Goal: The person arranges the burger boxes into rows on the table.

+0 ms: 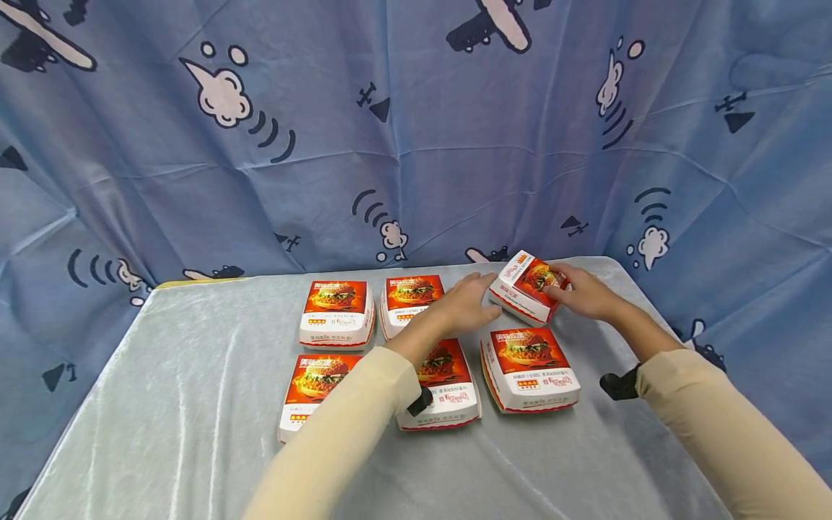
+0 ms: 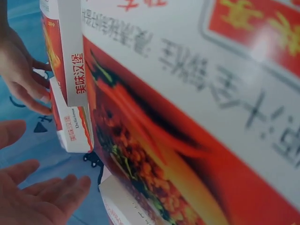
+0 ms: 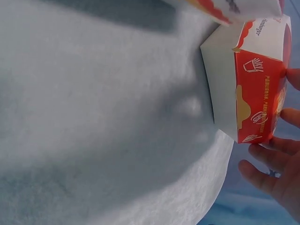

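A red and white paper burger box [image 1: 528,285], with a burger picture on its lid, sits tilted at the back right of the table. My right hand [image 1: 588,295] grips its right side, thumb on the lid. In the right wrist view, fingertips rest against the red side of the box [image 3: 255,101]. Just left of this box, my left hand [image 1: 463,307] reaches out with its fingers extended and nothing held. The left wrist view shows the open left palm [image 2: 42,197] below the right hand [image 2: 23,70]. Another burger box [image 1: 529,368] lies in front of the tilted one.
More burger boxes stand left of these: one back left [image 1: 336,314], one back middle [image 1: 409,292], one front left [image 1: 318,379] and one front middle [image 1: 445,386]. The left sleeve [image 1: 351,426] covers parts of the front ones. A blue patterned curtain [image 1: 325,144] hangs behind the grey-clothed table [image 1: 175,383].
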`<control>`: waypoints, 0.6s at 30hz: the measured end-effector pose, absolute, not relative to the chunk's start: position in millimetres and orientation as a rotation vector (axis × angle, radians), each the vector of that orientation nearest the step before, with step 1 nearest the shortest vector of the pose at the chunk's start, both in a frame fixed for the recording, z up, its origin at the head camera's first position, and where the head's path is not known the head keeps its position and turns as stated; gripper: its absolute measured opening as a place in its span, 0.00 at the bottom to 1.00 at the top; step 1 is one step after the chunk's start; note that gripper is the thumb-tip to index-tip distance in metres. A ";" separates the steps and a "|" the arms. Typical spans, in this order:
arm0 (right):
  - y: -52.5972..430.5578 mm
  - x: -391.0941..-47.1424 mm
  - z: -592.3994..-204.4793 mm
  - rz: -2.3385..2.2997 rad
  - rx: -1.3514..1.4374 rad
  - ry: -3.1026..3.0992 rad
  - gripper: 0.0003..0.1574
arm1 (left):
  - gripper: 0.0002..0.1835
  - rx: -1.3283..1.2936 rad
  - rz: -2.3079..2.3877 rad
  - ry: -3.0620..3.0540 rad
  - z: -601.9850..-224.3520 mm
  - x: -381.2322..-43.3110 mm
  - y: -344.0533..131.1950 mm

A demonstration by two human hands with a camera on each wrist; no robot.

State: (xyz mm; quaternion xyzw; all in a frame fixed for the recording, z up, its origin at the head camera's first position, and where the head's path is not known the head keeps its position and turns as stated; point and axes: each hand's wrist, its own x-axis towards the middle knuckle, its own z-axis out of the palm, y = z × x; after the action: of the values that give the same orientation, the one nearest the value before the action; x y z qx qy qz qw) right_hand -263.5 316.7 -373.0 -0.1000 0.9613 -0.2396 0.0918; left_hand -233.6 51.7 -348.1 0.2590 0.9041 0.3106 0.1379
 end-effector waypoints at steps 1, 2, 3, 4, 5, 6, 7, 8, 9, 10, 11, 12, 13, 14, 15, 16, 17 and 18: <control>314.4 -263.3 -372.7 -0.711 -0.303 2.853 0.41 | 0.35 0.746 0.896 2.611 -348.8 -233.9 51.9; 312.4 -263.0 -372.4 -0.710 -0.313 2.850 0.41 | 0.35 0.746 0.891 2.606 -349.3 -234.1 52.1; 310.3 -262.7 -371.8 -0.711 -0.323 2.847 0.41 | 0.35 0.746 0.884 2.602 -349.6 -234.3 52.3; 308.2 -262.3 -371.3 -0.709 -0.332 2.846 0.41 | 0.35 0.739 0.878 2.595 -349.5 -234.0 52.3; 306.3 -262.0 -370.8 -0.710 -0.344 2.844 0.40 | 0.35 0.734 0.870 2.591 -349.8 -234.0 52.4; 304.6 -261.5 -370.1 -0.709 -0.356 2.842 0.41 | 0.35 0.727 0.863 2.586 -349.7 -233.7 52.5; 302.7 -260.9 -369.3 -0.713 -0.364 2.836 0.41 | 0.35 0.721 0.858 2.582 -349.4 -233.3 52.6; 300.9 -260.5 -368.6 -0.716 -0.373 2.832 0.41 | 0.35 0.718 0.849 2.579 -349.1 -233.1 52.7; 299.0 -260.2 -368.1 -0.718 -0.379 2.828 0.41 | 0.35 0.715 0.846 2.575 -348.9 -232.8 52.7; 297.3 -260.0 -367.8 -0.719 -0.388 2.824 0.41 | 0.35 0.710 0.844 2.571 -348.8 -232.6 52.7; 295.7 -259.8 -367.5 -0.723 -0.393 2.818 0.40 | 0.35 0.704 0.842 2.570 -348.9 -232.6 52.8; 294.0 -259.6 -367.2 -0.726 -0.397 2.812 0.40 | 0.35 0.701 0.841 2.568 -348.8 -232.5 52.7; 292.5 -259.6 -367.1 -0.727 -0.397 2.808 0.40 | 0.35 0.698 0.839 2.564 -348.8 -232.6 52.7; 291.5 -259.8 -367.3 -0.726 -0.402 2.807 0.40 | 0.35 0.694 0.837 2.561 -348.9 -232.5 52.5; 290.5 -259.9 -367.6 -0.724 -0.409 2.805 0.40 | 0.34 0.691 0.839 2.558 -349.2 -232.7 52.5; 289.5 -260.1 -367.7 -0.726 -0.414 2.800 0.40 | 0.34 0.685 0.838 2.555 -349.4 -232.6 52.4; 288.6 -260.3 -368.0 -0.727 -0.418 2.797 0.40 | 0.34 0.682 0.835 2.553 -349.7 -232.7 52.3; 287.8 -260.5 -368.3 -0.727 -0.426 2.794 0.40 | 0.34 0.681 0.833 2.549 -349.9 -232.6 52.2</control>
State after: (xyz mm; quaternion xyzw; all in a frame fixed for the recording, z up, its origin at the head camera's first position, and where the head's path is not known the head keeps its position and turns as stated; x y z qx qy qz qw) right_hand -260.5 287.8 -368.3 -0.1451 0.9515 -0.2475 0.1113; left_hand -232.6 52.2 -349.9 0.2419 0.9051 0.2958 0.1865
